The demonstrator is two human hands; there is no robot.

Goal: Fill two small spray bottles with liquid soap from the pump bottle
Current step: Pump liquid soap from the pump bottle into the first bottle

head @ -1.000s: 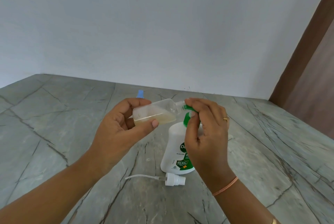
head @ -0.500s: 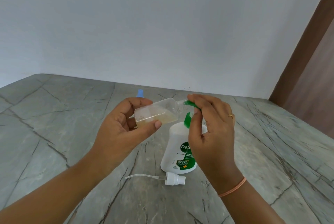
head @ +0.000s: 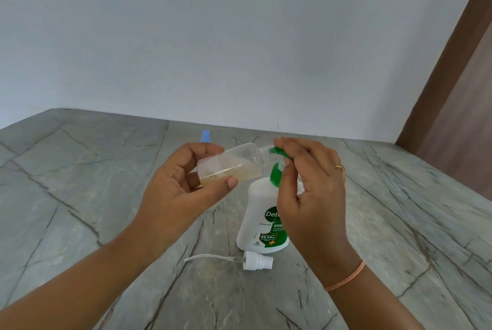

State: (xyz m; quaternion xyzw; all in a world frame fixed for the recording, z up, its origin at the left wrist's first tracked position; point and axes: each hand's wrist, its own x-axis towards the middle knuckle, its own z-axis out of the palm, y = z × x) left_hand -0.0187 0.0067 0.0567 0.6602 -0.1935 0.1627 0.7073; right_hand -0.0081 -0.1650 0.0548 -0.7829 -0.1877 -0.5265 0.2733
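Spray bottle (head: 231, 167) tilted in left hand (head: 175, 196) grip, neck at pump bottle (head: 259, 212) spout, pinched by right hand (head: 311, 196)

There is just the one camera, worn on the person's head, looking forward and down over the grey stone counter (head: 80, 196). It sits close to the work: both forearms rise from the bottom edge, and the left hand (head: 181, 191) and right hand (head: 311, 196) sit near the middle of the frame. The wide lens takes in the white wall (head: 213, 36) across the upper half and a brown door frame (head: 452, 63) at the right edge.
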